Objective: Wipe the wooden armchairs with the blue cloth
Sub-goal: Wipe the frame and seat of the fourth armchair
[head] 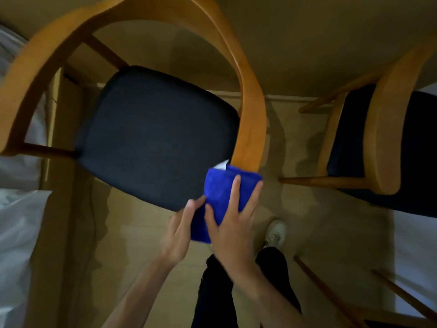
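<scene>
A wooden armchair [250,119] with a curved light-wood frame and a dark seat cushion [156,136] fills the middle of the view, seen from above. A folded blue cloth [218,185] lies over the near end of its right armrest. My right hand [233,223] presses on the cloth with straight, spread fingers. My left hand [179,235] holds the cloth's lower left edge, its fingers against the fabric. A second wooden armchair [383,138] with a dark seat stands at the right.
White bedding [16,221] lies along the left edge beside a tan bed frame. A white surface [416,256] and thin wooden legs [331,292] are at the lower right. My dark trouser legs and a white shoe [275,233] stand on the beige floor.
</scene>
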Demonstrator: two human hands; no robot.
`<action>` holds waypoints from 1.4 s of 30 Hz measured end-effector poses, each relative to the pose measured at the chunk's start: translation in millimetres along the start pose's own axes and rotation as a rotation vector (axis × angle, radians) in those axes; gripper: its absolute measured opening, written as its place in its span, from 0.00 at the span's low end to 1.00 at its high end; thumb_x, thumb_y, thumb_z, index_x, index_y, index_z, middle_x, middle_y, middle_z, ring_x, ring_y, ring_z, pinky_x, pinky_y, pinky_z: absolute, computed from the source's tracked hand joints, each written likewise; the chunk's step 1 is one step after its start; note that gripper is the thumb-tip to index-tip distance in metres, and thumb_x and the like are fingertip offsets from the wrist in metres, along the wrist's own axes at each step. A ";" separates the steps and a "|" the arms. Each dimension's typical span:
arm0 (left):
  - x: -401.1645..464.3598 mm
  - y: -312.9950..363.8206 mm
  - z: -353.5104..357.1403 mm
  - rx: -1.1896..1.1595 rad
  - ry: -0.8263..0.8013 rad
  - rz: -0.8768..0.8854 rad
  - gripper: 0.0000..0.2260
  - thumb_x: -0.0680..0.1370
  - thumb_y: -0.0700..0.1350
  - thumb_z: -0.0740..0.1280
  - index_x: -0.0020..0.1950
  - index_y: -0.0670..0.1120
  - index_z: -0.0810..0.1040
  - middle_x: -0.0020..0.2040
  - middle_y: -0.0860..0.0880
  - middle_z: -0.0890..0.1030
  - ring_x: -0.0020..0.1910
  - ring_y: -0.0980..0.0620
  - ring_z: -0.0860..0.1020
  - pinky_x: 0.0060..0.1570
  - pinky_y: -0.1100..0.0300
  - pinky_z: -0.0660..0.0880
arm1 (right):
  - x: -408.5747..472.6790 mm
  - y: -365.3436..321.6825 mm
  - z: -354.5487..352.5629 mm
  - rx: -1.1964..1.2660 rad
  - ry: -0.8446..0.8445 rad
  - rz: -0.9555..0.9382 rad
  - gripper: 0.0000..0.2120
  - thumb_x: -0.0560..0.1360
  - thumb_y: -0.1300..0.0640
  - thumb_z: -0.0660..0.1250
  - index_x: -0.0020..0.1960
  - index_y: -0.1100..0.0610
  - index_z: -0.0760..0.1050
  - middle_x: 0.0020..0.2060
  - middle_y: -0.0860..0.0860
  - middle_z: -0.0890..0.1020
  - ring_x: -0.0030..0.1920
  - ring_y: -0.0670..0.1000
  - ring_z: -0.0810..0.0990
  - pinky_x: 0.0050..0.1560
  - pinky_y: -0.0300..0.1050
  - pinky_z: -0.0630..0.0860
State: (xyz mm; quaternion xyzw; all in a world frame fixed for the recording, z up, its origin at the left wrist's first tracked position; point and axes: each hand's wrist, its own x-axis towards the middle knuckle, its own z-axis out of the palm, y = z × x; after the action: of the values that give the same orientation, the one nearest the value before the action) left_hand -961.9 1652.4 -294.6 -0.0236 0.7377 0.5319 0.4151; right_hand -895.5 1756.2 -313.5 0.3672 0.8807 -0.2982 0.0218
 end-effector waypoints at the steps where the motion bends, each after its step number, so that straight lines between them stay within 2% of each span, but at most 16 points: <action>1: -12.2 -11.0 -4.5 0.000 0.017 -0.008 0.27 0.78 0.67 0.50 0.66 0.55 0.77 0.63 0.59 0.79 0.66 0.62 0.73 0.70 0.51 0.66 | -17.1 -3.5 4.7 0.006 -0.017 0.022 0.42 0.77 0.35 0.59 0.81 0.48 0.42 0.79 0.58 0.37 0.78 0.64 0.54 0.66 0.61 0.73; 5: -15.8 -21.2 -4.5 -0.015 0.008 -0.035 0.24 0.80 0.63 0.50 0.68 0.56 0.75 0.63 0.58 0.79 0.65 0.60 0.74 0.68 0.51 0.69 | -20.3 -9.2 9.2 -0.007 -0.037 0.076 0.43 0.75 0.33 0.58 0.81 0.48 0.43 0.79 0.58 0.37 0.77 0.64 0.55 0.64 0.60 0.74; 8: 12.0 4.1 14.3 -0.024 -0.028 0.044 0.23 0.80 0.66 0.49 0.63 0.60 0.78 0.58 0.58 0.81 0.61 0.60 0.76 0.62 0.58 0.71 | 15.6 -3.2 -1.9 -0.025 0.006 0.038 0.42 0.75 0.32 0.58 0.81 0.48 0.45 0.79 0.58 0.40 0.77 0.63 0.54 0.67 0.60 0.71; 11: 50.9 34.3 28.7 -0.010 -0.088 0.047 0.25 0.79 0.68 0.47 0.57 0.61 0.80 0.55 0.57 0.82 0.57 0.61 0.78 0.59 0.59 0.70 | 73.2 2.3 -17.4 -0.144 0.044 0.007 0.42 0.75 0.31 0.57 0.80 0.50 0.49 0.79 0.60 0.44 0.78 0.63 0.50 0.71 0.65 0.63; 14: 68.3 39.1 28.4 -0.042 -0.107 0.040 0.30 0.80 0.67 0.45 0.55 0.54 0.82 0.53 0.55 0.83 0.55 0.60 0.79 0.57 0.59 0.70 | 111.4 0.0 -25.5 -0.378 0.072 -0.164 0.42 0.75 0.34 0.57 0.78 0.61 0.57 0.79 0.62 0.48 0.79 0.60 0.46 0.76 0.65 0.53; 16: 57.8 28.7 22.8 -0.032 -0.085 0.059 0.29 0.80 0.66 0.44 0.60 0.55 0.80 0.56 0.56 0.82 0.58 0.59 0.78 0.61 0.58 0.70 | 106.4 2.3 -21.8 -0.394 0.053 -0.224 0.39 0.77 0.37 0.56 0.79 0.60 0.55 0.80 0.59 0.51 0.80 0.58 0.48 0.75 0.65 0.54; 18: 36.9 11.4 15.5 -0.029 -0.014 0.094 0.25 0.82 0.61 0.47 0.65 0.53 0.78 0.59 0.55 0.81 0.62 0.57 0.76 0.64 0.58 0.71 | 76.7 6.2 -12.3 -0.361 0.025 -0.219 0.34 0.79 0.39 0.54 0.80 0.53 0.53 0.80 0.58 0.52 0.79 0.59 0.48 0.73 0.67 0.55; 21: 9.6 -15.7 1.2 0.107 0.085 0.140 0.15 0.83 0.49 0.56 0.65 0.51 0.78 0.59 0.58 0.81 0.61 0.58 0.77 0.61 0.63 0.73 | 17.7 5.3 5.2 -0.323 0.003 -0.195 0.30 0.81 0.39 0.52 0.79 0.47 0.56 0.80 0.57 0.51 0.79 0.59 0.47 0.71 0.69 0.57; 24: 1.4 -30.8 -12.7 0.194 0.191 0.055 0.15 0.83 0.42 0.57 0.67 0.52 0.76 0.59 0.62 0.79 0.58 0.65 0.76 0.59 0.62 0.74 | -15.4 -2.8 18.5 -0.310 -0.036 -0.209 0.31 0.78 0.35 0.55 0.78 0.45 0.59 0.80 0.57 0.51 0.79 0.60 0.48 0.71 0.70 0.55; 26: 5.0 -29.0 -21.6 0.242 0.277 0.028 0.16 0.83 0.40 0.57 0.68 0.51 0.74 0.61 0.61 0.78 0.59 0.68 0.74 0.61 0.62 0.72 | -13.7 -5.8 18.8 -0.286 -0.039 -0.197 0.34 0.73 0.31 0.59 0.76 0.44 0.63 0.80 0.56 0.53 0.79 0.59 0.49 0.71 0.70 0.56; 29: 16.6 -16.8 -33.4 0.306 0.347 0.061 0.16 0.83 0.41 0.57 0.70 0.50 0.72 0.64 0.54 0.76 0.64 0.58 0.73 0.62 0.60 0.71 | 27.0 -0.7 4.6 -0.282 -0.005 -0.207 0.33 0.71 0.32 0.60 0.73 0.44 0.67 0.79 0.54 0.55 0.79 0.58 0.52 0.71 0.68 0.57; 33: 32.3 4.9 -38.9 0.350 0.310 0.122 0.17 0.83 0.41 0.59 0.71 0.50 0.70 0.65 0.53 0.75 0.64 0.58 0.73 0.62 0.60 0.72 | 124.0 8.2 -28.8 -0.346 -0.043 -0.305 0.31 0.73 0.34 0.59 0.73 0.43 0.66 0.79 0.54 0.55 0.79 0.58 0.52 0.71 0.69 0.59; 35: 38.7 14.1 -36.7 0.318 0.279 0.117 0.18 0.82 0.41 0.60 0.72 0.50 0.70 0.65 0.55 0.75 0.64 0.58 0.73 0.62 0.60 0.72 | 143.2 5.1 -36.4 -0.389 -0.058 -0.306 0.33 0.72 0.34 0.60 0.75 0.43 0.64 0.80 0.54 0.54 0.79 0.59 0.50 0.71 0.70 0.59; 39: 42.2 20.3 -34.7 0.219 0.286 0.112 0.18 0.81 0.40 0.62 0.70 0.51 0.71 0.62 0.56 0.77 0.61 0.62 0.74 0.60 0.62 0.72 | 94.9 -4.9 -17.2 -0.344 -0.017 -0.118 0.43 0.67 0.32 0.65 0.78 0.42 0.56 0.80 0.55 0.47 0.79 0.60 0.45 0.68 0.72 0.62; 42: 43.1 18.8 -33.3 0.206 0.319 0.102 0.17 0.81 0.39 0.62 0.69 0.50 0.73 0.61 0.56 0.78 0.59 0.65 0.75 0.59 0.63 0.73 | 34.4 -10.3 5.1 -0.320 -0.021 -0.067 0.46 0.64 0.30 0.65 0.78 0.43 0.56 0.80 0.56 0.46 0.79 0.61 0.44 0.66 0.70 0.66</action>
State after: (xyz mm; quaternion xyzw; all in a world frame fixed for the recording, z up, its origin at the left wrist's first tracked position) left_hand -1018.6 1651.2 -304.7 -0.0275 0.8448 0.4636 0.2658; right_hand -928.3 1769.6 -321.2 0.3264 0.9285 -0.1584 0.0795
